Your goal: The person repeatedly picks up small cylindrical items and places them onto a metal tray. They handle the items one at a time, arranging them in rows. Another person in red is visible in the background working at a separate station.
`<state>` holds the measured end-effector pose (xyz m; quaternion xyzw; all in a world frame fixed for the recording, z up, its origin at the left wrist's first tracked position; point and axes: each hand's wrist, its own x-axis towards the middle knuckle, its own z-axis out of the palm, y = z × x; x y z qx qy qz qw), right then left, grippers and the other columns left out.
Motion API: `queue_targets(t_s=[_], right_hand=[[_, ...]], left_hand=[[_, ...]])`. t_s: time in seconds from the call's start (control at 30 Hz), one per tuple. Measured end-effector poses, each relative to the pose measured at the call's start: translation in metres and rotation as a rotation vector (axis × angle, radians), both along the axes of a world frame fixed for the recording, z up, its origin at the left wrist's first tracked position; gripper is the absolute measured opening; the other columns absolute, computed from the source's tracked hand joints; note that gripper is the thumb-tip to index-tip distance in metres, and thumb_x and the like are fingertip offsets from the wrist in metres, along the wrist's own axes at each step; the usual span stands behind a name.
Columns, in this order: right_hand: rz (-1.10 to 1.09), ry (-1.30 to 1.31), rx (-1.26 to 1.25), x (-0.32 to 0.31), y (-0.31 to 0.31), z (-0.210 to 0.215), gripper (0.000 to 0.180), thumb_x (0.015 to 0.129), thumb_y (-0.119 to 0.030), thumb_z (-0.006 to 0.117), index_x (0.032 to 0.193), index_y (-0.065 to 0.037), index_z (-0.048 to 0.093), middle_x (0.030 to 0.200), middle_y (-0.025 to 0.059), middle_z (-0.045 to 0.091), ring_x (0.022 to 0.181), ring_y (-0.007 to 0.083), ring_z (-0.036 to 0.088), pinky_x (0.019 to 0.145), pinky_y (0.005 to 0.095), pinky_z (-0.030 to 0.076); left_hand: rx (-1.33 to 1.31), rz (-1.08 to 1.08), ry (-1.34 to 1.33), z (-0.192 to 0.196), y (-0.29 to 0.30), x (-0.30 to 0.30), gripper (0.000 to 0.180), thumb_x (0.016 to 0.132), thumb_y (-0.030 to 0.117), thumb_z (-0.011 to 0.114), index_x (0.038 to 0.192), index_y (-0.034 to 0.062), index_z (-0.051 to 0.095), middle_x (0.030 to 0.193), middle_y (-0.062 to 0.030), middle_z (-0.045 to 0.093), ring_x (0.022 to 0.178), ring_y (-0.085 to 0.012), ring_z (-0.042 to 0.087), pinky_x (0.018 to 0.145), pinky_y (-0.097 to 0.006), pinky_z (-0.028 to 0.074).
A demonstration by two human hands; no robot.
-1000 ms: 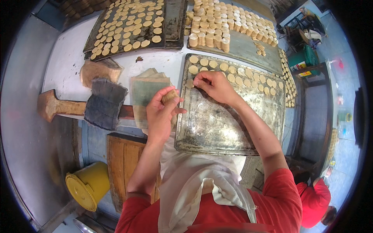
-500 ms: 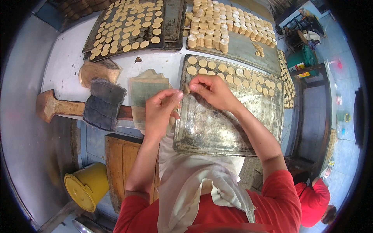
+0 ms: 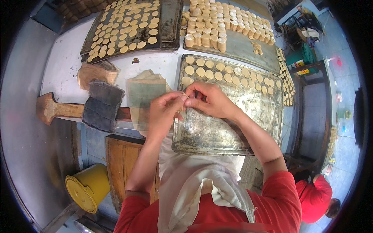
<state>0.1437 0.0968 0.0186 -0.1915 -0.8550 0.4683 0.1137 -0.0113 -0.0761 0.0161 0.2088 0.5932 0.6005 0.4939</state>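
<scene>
My left hand [image 3: 164, 110] is closed near the left edge of a worn metal baking tray [image 3: 217, 132], around what look like thin pale dough rounds, mostly hidden by the fingers. At its fingertips, my right hand [image 3: 213, 101] pinches the edge of a round; the fingers of both hands meet there. Two rows of flat dough rounds [image 3: 219, 76] lie along the tray's far side. One more round [image 3: 187, 81] starts a third row at the left, just beyond my right hand. The near part of the tray is bare, scratched metal.
Stacked dough rounds [image 3: 216, 42] stand on another tray at the back. A dark tray of spread rounds [image 3: 123, 36] lies far left. Nearer are a dark cloth pad [image 3: 103, 105] on a wooden handle, thin sheets [image 3: 143, 95], and a yellow bucket [image 3: 88, 188]. Another person [image 3: 315, 198] is at right.
A dough round now lies at the start of the third row, where my right hand was. My right hand has come back to the left hand's fingertips and pinches there.
</scene>
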Motion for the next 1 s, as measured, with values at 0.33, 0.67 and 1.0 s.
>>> queue_targets(t_s=[0.33,0.67,1.0], right_hand=[[0.037,-0.004,-0.250,0.023,0.004,0.008,0.026,0.104,-0.029,0.077,0.107,-0.003,0.075,0.095,0.0160,0.078,0.088,0.0329,0.076,0.079,0.0433,0.057],[-0.195,-0.064,0.115,0.033,0.013,0.011,0.016,0.104,-0.019,0.078,0.107,-0.004,0.074,0.092,0.0087,0.072,0.083,0.0206,0.065,0.074,0.0361,0.053],[-0.316,-0.056,0.065,0.068,0.018,0.009,0.019,0.106,-0.021,0.077,0.104,-0.002,0.075,0.083,0.0029,0.069,0.073,0.0116,0.059,0.065,0.0327,0.048]], left_hand=[[0.166,0.061,-0.107,-0.006,0.011,0.028,0.040,0.106,0.000,0.072,0.146,-0.0011,0.068,0.133,-0.0115,0.073,0.117,-0.0193,0.074,0.086,-0.035,0.067],[0.189,0.036,-0.222,-0.007,0.019,0.039,0.045,0.106,0.000,0.071,0.150,-0.0002,0.064,0.134,-0.0117,0.072,0.117,-0.0207,0.074,0.088,-0.035,0.066],[0.127,-0.048,-0.182,-0.006,0.033,0.059,0.046,0.106,0.003,0.073,0.151,-0.0034,0.062,0.138,-0.0131,0.069,0.117,-0.0245,0.074,0.086,-0.034,0.066]])
